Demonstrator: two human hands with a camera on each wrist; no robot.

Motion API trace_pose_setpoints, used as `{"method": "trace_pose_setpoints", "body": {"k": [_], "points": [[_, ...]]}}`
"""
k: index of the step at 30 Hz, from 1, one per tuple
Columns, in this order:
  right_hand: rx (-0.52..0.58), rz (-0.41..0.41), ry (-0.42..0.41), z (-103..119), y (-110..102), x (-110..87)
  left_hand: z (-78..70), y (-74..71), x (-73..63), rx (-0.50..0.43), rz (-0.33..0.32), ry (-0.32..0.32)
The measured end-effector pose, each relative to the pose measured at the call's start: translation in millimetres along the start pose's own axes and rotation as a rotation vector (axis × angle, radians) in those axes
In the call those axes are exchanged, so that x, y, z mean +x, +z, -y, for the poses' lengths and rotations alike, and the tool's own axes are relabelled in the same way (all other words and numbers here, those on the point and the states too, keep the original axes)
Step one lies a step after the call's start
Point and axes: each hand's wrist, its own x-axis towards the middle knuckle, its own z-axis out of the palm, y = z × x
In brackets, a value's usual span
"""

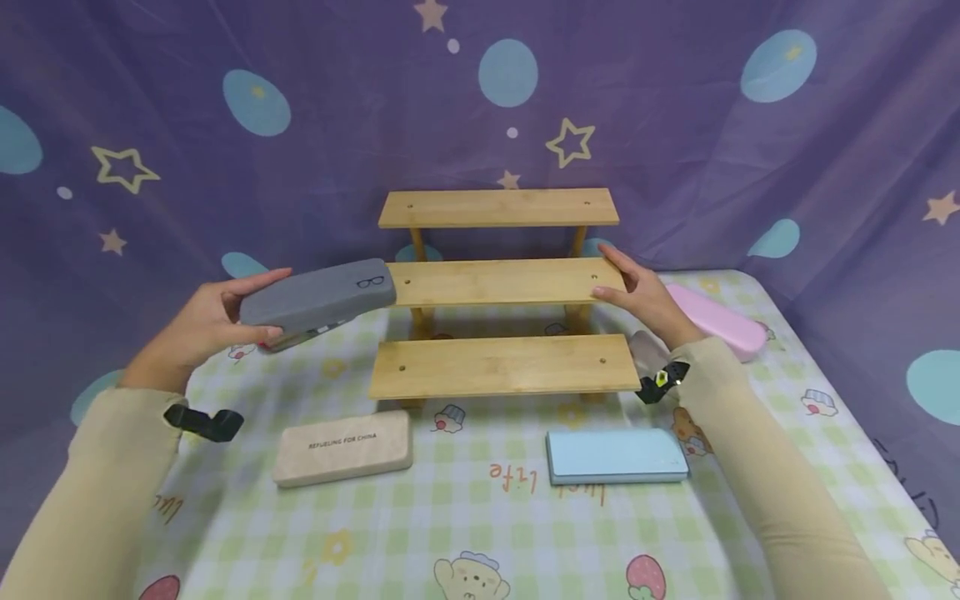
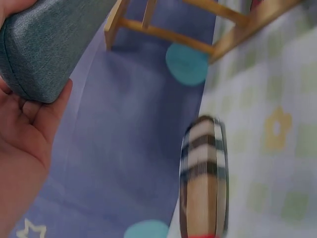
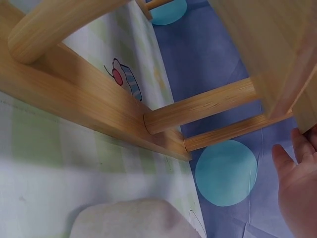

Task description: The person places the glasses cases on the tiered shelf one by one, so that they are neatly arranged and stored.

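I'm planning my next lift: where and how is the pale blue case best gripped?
The pale blue case is probably best gripped across its middle, from above and the near side, thumb on the near long edge, fingers on the far one. It lies flat, longer than it is deep, and the lowest wooden shelf stands beyond it, leaving the near side unobstructed.

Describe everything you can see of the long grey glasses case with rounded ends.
The long grey glasses case has rounded ends and a dark glasses outline near its right end. Its surface looks like woven fabric in the left wrist view. The person's left hand grips its left end, holding it above the green-and-white checked tablecloth. In the head view its right end tilts slightly upward, meeting the light wooden middle shelf; whether they touch is unclear.
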Motion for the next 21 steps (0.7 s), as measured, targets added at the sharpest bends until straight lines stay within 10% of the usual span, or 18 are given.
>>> {"method": "trace_pose_setpoints", "body": {"k": [7,21], "points": [[-0.003,0.004,-0.017,-3.3,-2.2,-0.4,-16.2,18.0,30.7,-0.058,0.026,0.129],[0.024,0.005,-0.045,-3.9,-2.3,1.1,-54.3,51.8,81.3,-0.009,0.089,0.104]]}}
